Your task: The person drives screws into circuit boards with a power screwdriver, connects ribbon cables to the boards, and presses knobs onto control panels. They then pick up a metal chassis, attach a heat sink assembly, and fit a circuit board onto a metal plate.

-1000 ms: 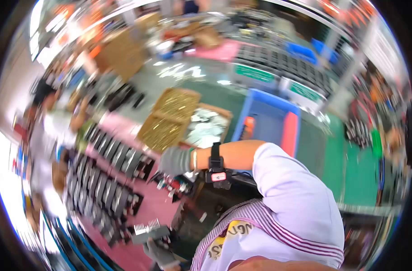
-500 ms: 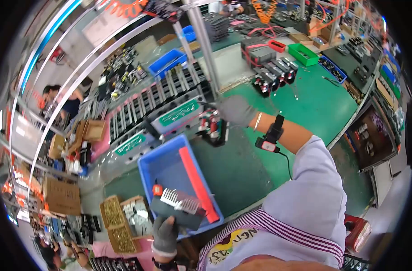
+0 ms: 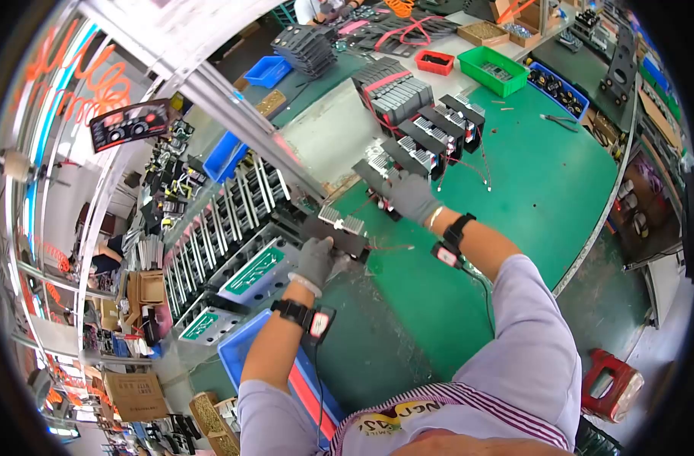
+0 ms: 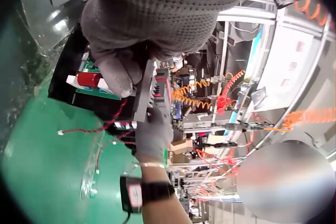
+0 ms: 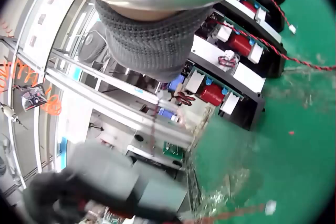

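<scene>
In the head view my left hand [image 3: 314,262], in a grey glove, grips a black module [image 3: 348,242] with a silver finned heat sink. The left wrist view shows this module's green circuit board, a red component [image 4: 89,79] and a twisted red wire [image 4: 100,129]. My gloved right hand [image 3: 413,197] holds a similar module [image 3: 371,176] at the near end of a row of such modules [image 3: 427,137]. From the right wrist the cuff [image 5: 152,45] hides the fingers; the end of a module with a red component [image 5: 212,95] shows beyond it.
On the green tabletop [image 3: 529,190], the row's wires trail near-side. Behind it lie stacked grey parts [image 3: 396,91], a green bin [image 3: 493,70] and pliers [image 3: 560,121]. A metal post [image 3: 248,129] rises left of the hands. A blue tray [image 3: 244,349] sits beneath the left forearm.
The head view has turned right toward the green table. My left hand brought its module from over the blue tray up beside the row; the right hand carried its module to the row's end.
</scene>
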The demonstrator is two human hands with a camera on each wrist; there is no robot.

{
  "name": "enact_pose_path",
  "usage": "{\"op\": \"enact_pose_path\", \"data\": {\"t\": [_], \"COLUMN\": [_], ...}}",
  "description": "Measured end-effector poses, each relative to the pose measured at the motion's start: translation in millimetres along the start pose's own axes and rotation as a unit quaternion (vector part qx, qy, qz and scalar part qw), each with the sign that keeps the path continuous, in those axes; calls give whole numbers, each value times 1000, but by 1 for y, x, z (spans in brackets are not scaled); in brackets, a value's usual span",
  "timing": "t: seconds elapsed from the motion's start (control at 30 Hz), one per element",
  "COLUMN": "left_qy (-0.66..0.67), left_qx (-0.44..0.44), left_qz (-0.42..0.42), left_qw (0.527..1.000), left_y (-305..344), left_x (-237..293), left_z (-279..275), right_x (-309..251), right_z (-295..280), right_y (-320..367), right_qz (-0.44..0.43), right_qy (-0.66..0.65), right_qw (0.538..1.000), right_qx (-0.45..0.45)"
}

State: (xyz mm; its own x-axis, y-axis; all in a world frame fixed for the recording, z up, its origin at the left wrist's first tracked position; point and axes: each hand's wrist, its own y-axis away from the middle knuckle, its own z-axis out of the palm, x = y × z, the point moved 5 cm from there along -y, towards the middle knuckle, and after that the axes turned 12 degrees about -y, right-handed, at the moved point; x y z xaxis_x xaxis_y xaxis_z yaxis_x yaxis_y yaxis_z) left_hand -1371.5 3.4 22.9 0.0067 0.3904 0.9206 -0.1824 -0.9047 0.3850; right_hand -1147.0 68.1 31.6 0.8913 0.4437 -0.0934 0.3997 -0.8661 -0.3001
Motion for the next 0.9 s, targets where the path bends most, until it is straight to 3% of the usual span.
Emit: {"op": "enact_pose_path", "data": {"t": [0.07,0.2,0.27,0.33,0.4,0.5,0.7,0.9], "left_qy": [-8,2,50,93,112,146,139,146], "left_qx": [11,-23,-50,-95,-81,-116,-109,-149], "left_qz": [17,-2,24,43,48,52,48,48], "left_qw": [1000,1000,997,990,989,981,983,977], "left_y": [-37,-86,-96,-107,-117,-130,-130,-167], "left_x": [-4,-24,-24,-26,-23,-26,-4,-18], "left_z": [-3,-13,-5,-1,5,7,37,49], "right_x": [-3,14,26,28,30,23,20,21], "right_z": [8,-3,25,37,40,21,20,23], "right_y": [15,63,105,154,197,241,249,250], "right_qz": [-31,18,86,82,83,53,44,53], "right_qy": [4,-231,-264,-270,-266,-242,-221,-241], "right_qw": [999,968,958,959,953,965,968,962], "right_qx": [29,99,73,-39,-118,-82,-109,-120]}}
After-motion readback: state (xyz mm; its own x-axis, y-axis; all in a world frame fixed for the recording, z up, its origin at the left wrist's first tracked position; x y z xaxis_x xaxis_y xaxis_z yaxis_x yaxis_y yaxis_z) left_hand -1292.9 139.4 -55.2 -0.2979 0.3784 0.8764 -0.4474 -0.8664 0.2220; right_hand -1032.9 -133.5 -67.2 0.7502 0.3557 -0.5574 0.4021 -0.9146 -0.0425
